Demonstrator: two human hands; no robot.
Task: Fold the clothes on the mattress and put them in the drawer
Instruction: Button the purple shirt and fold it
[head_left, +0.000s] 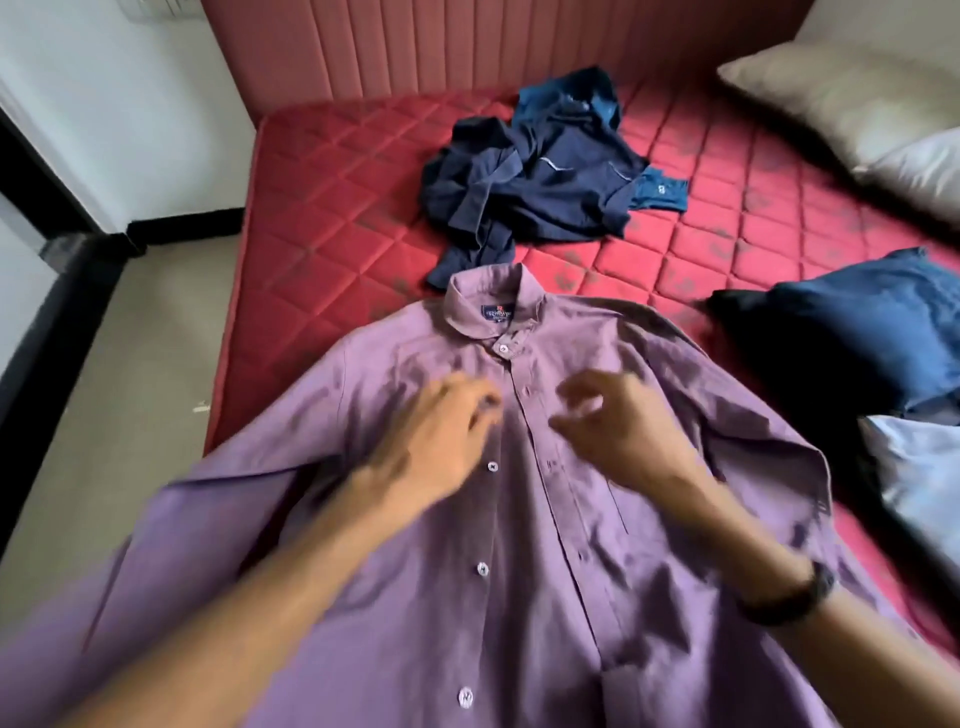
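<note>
purple shirt (519, 519) laid flat on mattress (332, 218), collar pointed far, length run near-to-far, left hand (441, 441) and right hand (618, 426) held loosely open over chest, nothing gripped

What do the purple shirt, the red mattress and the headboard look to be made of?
Purple shirt: thin woven fabric, probably cotton or a blend; matte, softly creased, with pale, likely plastic buttons.
Red mattress: quilted textile with a slight sheen, stitched in diamonds.
Headboard: padded upholstery in vertical channels; whether fabric or faux leather cannot be told.

Both forearms are bare with no sleeves showing, the left hand (441, 436) wears nothing, and a dark band (789, 597) circles the wrist behind the right hand (623, 426).
</note>
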